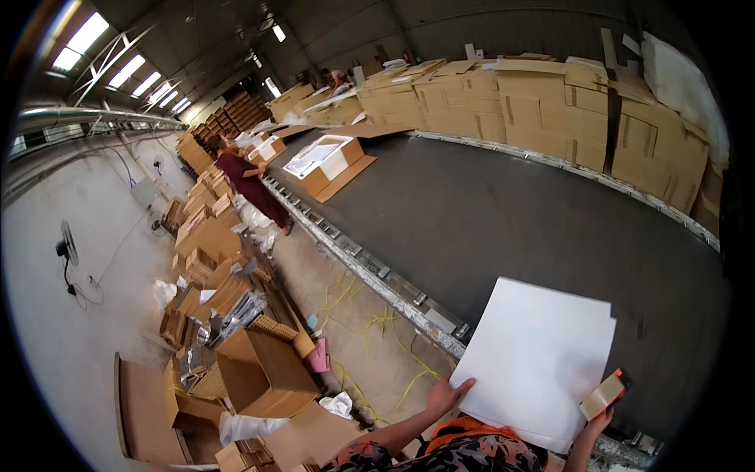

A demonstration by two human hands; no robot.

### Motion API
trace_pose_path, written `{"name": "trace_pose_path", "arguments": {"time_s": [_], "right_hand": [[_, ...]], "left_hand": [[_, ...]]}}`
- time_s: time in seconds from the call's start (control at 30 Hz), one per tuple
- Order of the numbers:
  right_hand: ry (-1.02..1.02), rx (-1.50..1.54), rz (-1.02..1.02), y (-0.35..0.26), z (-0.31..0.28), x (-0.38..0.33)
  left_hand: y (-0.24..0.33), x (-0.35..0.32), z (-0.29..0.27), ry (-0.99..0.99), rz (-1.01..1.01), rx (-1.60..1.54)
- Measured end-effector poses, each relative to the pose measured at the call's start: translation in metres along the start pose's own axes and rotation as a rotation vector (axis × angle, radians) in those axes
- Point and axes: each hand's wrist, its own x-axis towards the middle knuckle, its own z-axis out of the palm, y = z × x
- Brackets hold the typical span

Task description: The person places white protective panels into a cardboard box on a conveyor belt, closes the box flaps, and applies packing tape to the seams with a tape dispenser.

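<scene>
A stack of large white sheets (538, 354), with slightly offset edges, lies tilted in front of me over the near end of the dark conveyor belt (503, 212). My left hand (448, 397) is closed at the sheets' lower left edge, its thumb along the border and its other fingers mostly hidden. On the other side, my right hand (595, 431) grips a tape dispenser (605, 393) with a wide beige roll and a black-and-orange end. It is held up beside the sheets' right edge; part of that hand is out of sight behind them.
An open carton (321, 164) with white contents sits farther up the belt, where a person (245, 177) in dark red stands at the left rail (354, 263). Large cartons (543, 102) line the far side. Boxes (263, 374) and yellow strapping (421, 374) lie on the left floor.
</scene>
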Motion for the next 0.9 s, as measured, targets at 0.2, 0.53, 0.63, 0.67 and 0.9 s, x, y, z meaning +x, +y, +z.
{"name": "trace_pose_path", "arguments": {"time_s": [0.2, 0.53, 0.63, 0.67, 0.9], "right_hand": [[-0.154, -0.053, -0.248, -0.027, 0.011, -0.025], [-0.132, -0.004, -0.214, -0.032, 0.018, -0.032], [-0.048, -0.123, -0.071, 0.004, 0.003, -0.009], [-0.058, -0.115, -0.079, 0.031, -0.014, 0.014], [-0.320, 0.057, -0.244, -0.025, 0.022, -0.009]], "left_hand": [[-0.009, 0.002, 0.005, 0.126, 0.056, -0.112], [0.010, -0.010, -0.007, 0.145, 0.070, -0.119], [-0.018, 0.007, 0.005, 0.113, -0.013, 0.060], [-0.023, 0.011, 0.009, 0.057, -0.103, 0.222], [-0.012, -0.001, 0.001, 0.182, 0.021, -0.074]]}}
